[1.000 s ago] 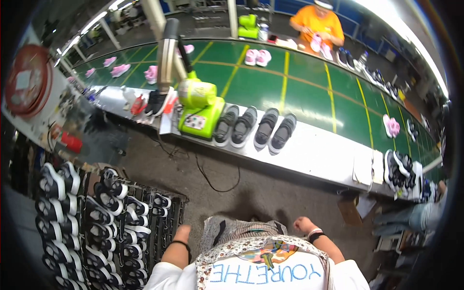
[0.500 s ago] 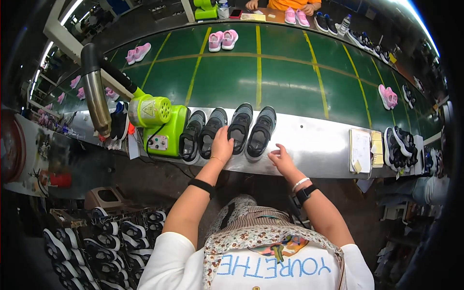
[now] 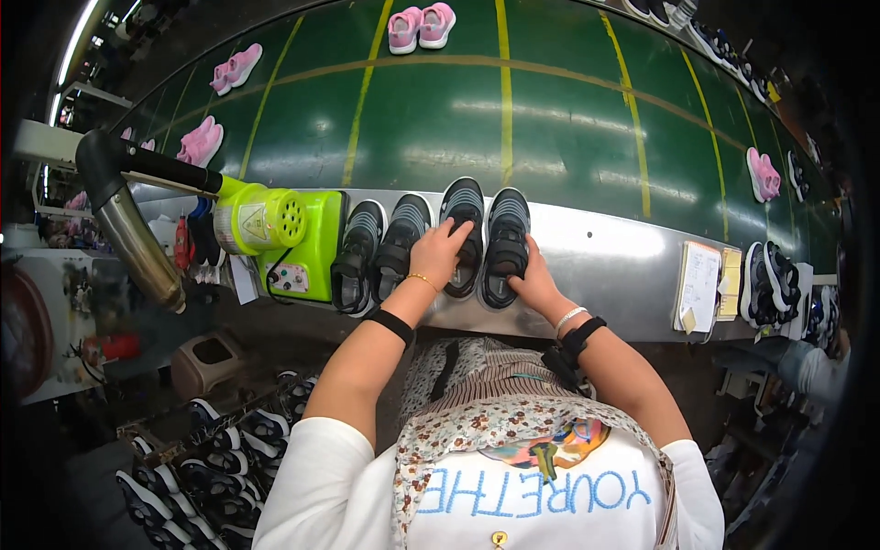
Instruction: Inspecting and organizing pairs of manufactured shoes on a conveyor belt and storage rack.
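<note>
Four black-and-grey strap shoes stand side by side, toes away from me, on the metal ledge. My left hand (image 3: 436, 255) is on the third shoe (image 3: 466, 203) from the left, with thumb and forefinger at its strap and left side. The rest of those fingers are partly hidden. My right hand (image 3: 539, 282) holds the rightmost shoe (image 3: 507, 240), thumb by its opening and fingers along its right side. To the left of my left hand, the second shoe (image 3: 401, 236) stands beside the leftmost shoe (image 3: 357, 247).
A lime-green machine (image 3: 316, 243) with a metal nozzle (image 3: 147, 252) stands left of the shoes. Beyond the metal ledge (image 3: 587, 275) lies a green belt (image 3: 422, 119) carrying pink shoes (image 3: 420, 27). A notepad (image 3: 698, 289) and more black shoes (image 3: 768, 284) are at the right.
My right hand has moved from beside the rightmost shoe onto it. My left hand has shifted forward and right, onto the third shoe's strap area. The view has tipped nearer to me.
</note>
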`<state>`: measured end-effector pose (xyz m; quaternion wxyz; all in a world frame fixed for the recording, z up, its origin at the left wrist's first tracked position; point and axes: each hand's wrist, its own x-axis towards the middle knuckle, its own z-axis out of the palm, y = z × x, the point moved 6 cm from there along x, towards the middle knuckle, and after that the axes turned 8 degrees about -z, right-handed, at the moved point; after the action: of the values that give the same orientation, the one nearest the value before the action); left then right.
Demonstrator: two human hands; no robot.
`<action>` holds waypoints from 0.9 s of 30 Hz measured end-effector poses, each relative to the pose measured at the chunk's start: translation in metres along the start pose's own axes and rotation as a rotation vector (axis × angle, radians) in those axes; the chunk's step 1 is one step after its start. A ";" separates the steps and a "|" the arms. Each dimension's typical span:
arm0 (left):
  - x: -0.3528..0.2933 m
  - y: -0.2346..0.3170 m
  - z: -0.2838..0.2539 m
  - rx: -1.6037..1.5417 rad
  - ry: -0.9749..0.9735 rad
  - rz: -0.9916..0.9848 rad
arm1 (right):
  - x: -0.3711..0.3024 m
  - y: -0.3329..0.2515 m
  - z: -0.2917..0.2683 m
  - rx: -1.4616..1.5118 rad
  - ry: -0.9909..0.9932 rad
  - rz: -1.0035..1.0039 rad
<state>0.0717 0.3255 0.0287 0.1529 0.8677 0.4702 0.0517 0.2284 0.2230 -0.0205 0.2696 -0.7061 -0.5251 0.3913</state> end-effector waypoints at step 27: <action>-0.033 0.128 0.046 -0.783 0.138 -0.495 | -0.106 0.115 -0.210 -0.081 0.127 0.260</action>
<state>0.1667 0.2221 0.0270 0.4448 0.6010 0.6173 0.2447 0.4498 0.0935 0.0320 0.2206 -0.8017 -0.4266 0.3558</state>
